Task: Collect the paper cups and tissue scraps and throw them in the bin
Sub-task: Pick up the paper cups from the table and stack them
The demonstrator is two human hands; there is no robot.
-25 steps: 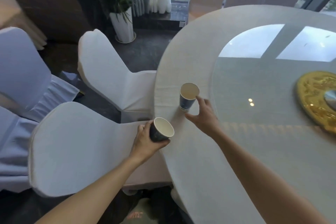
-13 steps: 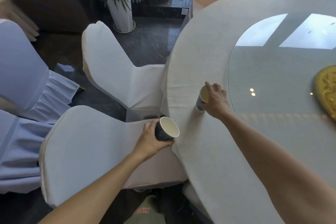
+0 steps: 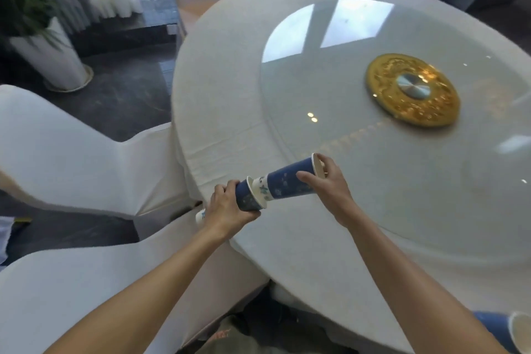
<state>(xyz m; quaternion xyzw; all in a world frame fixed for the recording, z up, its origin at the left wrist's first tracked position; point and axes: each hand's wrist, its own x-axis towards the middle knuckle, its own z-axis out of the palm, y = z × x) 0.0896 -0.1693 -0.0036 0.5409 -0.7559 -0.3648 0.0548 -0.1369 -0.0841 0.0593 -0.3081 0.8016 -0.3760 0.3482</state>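
Note:
Two dark blue paper cups with white insides are held sideways above the near edge of the round table [image 3: 230, 72]. My left hand [image 3: 227, 208] grips one cup [image 3: 248, 195], its mouth turned to the right. My right hand [image 3: 330, 187] grips the second cup [image 3: 290, 179], whose base is pushed partway into the first cup's mouth. A third blue cup [image 3: 508, 330] shows at the bottom right corner, partly cut off by the frame. No tissue scraps or bin are in view.
A glass turntable with a gold centre disc [image 3: 412, 89] covers the middle of the table. Two white-covered chairs [image 3: 66, 152] [image 3: 71, 296] stand to the left of the table. A potted plant [image 3: 46, 49] stands on the dark floor at the far left.
My right hand lifted the second cup off the table, tipped it sideways and brought its base into the cup in my left hand. The view swung right and closer.

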